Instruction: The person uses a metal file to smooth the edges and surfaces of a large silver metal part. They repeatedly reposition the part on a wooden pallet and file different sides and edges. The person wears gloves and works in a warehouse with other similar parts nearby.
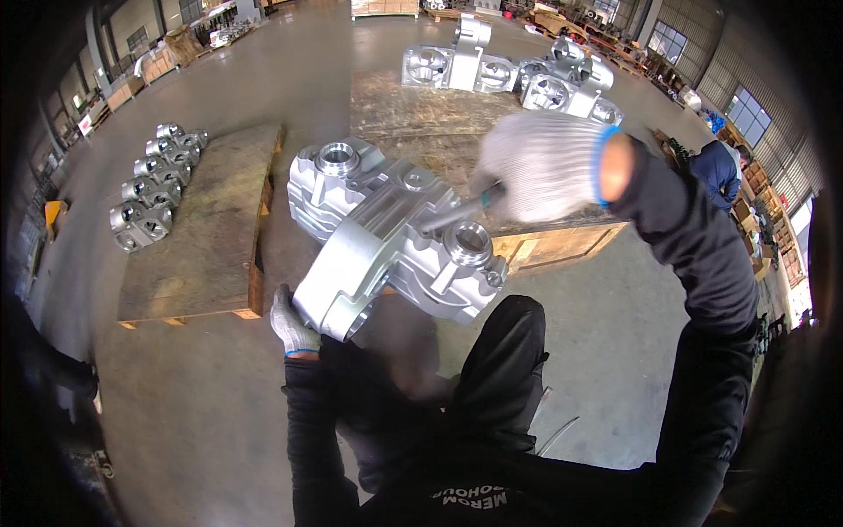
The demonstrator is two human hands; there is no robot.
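Right hand (pixel 544 167) fist closed round tool (pixel 457 211) on metal casting (pixel 386 237); left hand (pixel 291 327) grips casting's lower rim; wooden pallets (pixel 206 228) alongside.

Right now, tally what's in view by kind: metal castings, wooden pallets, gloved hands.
Large casting being worked on: 1
Small castings on the left pallet: about 8, hard to separate
Castings at the far end: about 6, overlapping
Wooden pallets: 2
Gloved hands, left hand and right hand: 2
Total: about 19

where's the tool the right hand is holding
In the head view, the thin metal tool sits just right of centre, gripped by the gloved right hand, its tip on the big silver casting.
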